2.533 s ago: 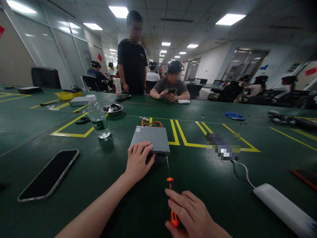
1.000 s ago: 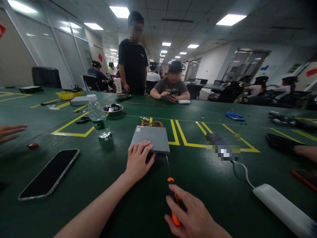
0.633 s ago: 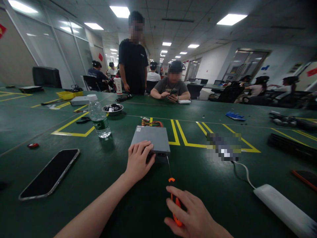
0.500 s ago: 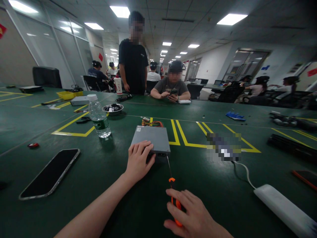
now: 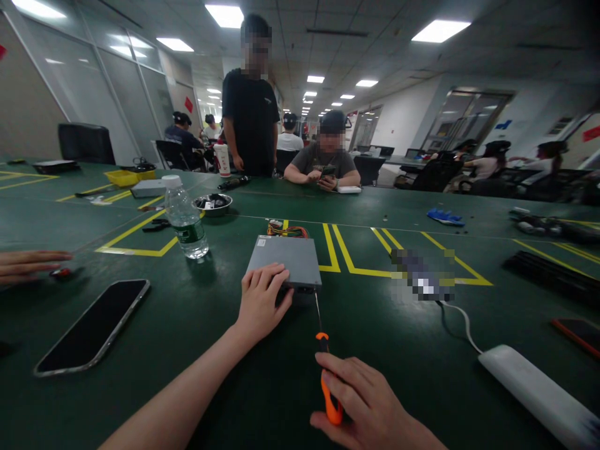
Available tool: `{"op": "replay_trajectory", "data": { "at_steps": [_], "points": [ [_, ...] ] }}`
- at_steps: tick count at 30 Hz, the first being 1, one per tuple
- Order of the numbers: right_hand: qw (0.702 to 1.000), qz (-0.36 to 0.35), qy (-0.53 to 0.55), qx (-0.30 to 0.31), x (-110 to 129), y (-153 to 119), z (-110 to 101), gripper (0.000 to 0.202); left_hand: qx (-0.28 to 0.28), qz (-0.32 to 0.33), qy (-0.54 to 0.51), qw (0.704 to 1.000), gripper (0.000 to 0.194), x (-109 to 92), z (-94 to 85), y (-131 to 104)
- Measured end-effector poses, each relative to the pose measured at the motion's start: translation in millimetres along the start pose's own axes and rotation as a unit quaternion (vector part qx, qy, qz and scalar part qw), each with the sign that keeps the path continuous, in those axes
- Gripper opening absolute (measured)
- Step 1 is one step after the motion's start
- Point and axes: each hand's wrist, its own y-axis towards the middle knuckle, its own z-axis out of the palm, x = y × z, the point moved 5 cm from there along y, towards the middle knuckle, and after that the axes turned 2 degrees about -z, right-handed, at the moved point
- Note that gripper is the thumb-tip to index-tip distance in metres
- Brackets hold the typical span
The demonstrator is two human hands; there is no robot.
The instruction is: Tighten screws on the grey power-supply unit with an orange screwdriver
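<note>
A grey metal box, with a bundle of coloured wires behind it, lies on the green table. My left hand rests on its near left part, fingers on the top and thumb at the front edge. In my right hand is an orange and black screwdriver, held by the handle between thumb and fingers. Its thin shaft points away from me, and the tip meets the box's near right corner. Whether the tip sits in a screw is too small to tell.
A water bottle, metal bowl and phone are on the left. Another person's hand reaches in there. On the right lie a white power strip and cable. Two people are across the table.
Another person's hand has come in at the left edge, near the small red object. My right fingers have shifted slightly on the screwdriver handle. My left hand stays on the box.
</note>
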Motion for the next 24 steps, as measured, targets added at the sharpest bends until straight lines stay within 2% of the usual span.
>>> {"op": "replay_trajectory", "data": {
  "at_steps": [4, 8, 16, 24],
  "points": [
    [0.999, 0.015, 0.005, 0.039, -1, -1, 2, 0.035, -0.001, 0.001, -0.002, 1.000, 0.026, 0, -0.1, 0],
    [0.997, -0.001, -0.009, 0.072, 4, 4, 5, 0.031, 0.005, -0.001, 0.001, 1.000, 0.026, 0, 0.2, 0],
    [0.999, -0.017, -0.002, -0.028, 4, 8, -4, 0.033, 0.009, -0.003, 0.000, 1.000, 0.026, 1, 1.0, -1],
    [0.989, 0.033, -0.135, -0.042, 18, -5, -2, 0.025, 0.004, 0.003, -0.009, 1.000, 0.026, 1, 0.2, -1]
  ]
}}
